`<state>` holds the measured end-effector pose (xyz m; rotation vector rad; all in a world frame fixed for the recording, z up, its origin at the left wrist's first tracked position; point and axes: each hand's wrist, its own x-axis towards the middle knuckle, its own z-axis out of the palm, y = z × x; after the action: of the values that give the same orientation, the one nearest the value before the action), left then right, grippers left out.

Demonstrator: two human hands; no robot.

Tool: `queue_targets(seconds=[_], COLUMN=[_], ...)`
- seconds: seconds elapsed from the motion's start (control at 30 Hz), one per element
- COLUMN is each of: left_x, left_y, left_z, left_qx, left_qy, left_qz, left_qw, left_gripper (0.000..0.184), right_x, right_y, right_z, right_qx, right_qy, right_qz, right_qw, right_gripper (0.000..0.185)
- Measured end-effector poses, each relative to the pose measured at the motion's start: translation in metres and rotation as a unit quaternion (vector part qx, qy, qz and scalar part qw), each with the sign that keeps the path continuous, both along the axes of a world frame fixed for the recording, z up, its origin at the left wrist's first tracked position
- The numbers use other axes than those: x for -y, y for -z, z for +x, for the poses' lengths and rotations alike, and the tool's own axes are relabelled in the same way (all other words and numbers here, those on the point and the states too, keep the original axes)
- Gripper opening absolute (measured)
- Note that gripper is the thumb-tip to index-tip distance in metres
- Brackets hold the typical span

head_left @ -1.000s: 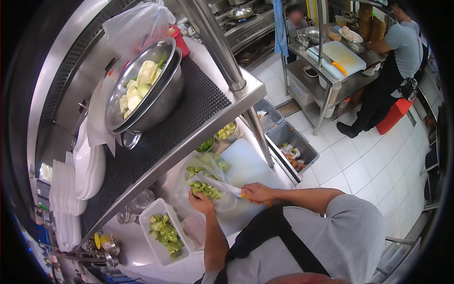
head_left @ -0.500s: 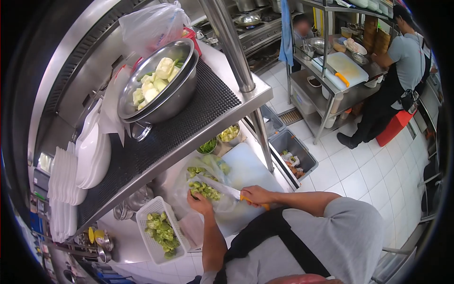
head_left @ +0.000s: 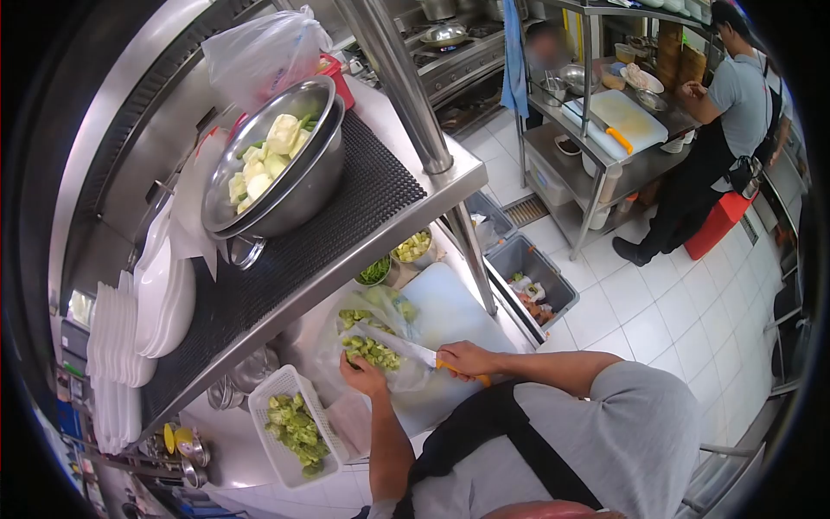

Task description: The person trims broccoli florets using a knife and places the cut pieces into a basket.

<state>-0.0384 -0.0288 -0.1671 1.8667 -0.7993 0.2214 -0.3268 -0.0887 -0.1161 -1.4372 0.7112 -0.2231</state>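
My right hand (head_left: 464,358) is closed on the orange handle of a knife (head_left: 402,345), whose blade reaches left over cut green pieces (head_left: 372,353) on a clear plastic bag (head_left: 415,374). At the near left edge of these pieces is my left hand (head_left: 363,375), its fingers curled around a small dark green piece (head_left: 351,362). The bag lies partly on a pale cutting board (head_left: 462,303). Left of my left forearm stands a white perforated basket (head_left: 325,424) holding green florets (head_left: 296,430).
A steel shelf (head_left: 346,233) stands above the counter, carrying metal bowls (head_left: 303,186) of pale vegetables and white plates (head_left: 164,303). Small containers of chopped greens (head_left: 375,271) sit behind the board. Grey bins (head_left: 553,281) stand on the floor; a co-worker (head_left: 735,112) stands farther off.
The camera view has shifted slightly. My left fingers have pulled back a little from the cut pieces, with a dark green piece now visible at them. The co-worker's hand has risen.
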Motion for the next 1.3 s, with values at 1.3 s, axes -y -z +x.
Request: queue_targets(seconds=[1.3], left_x=[-0.038], left_y=[-0.130], left_z=[-0.040], left_qx=[-0.519], left_qy=[0.190], left_qz=[-0.223], left_qw=[0.803], left_gripper=[0.039], right_x=[-0.010], right_y=[-0.061], right_z=[-0.020], right_qx=[0.074], right_qy=[0.018], right_qz=[-0.017], right_qw=[0.997], right_gripper=[0.036])
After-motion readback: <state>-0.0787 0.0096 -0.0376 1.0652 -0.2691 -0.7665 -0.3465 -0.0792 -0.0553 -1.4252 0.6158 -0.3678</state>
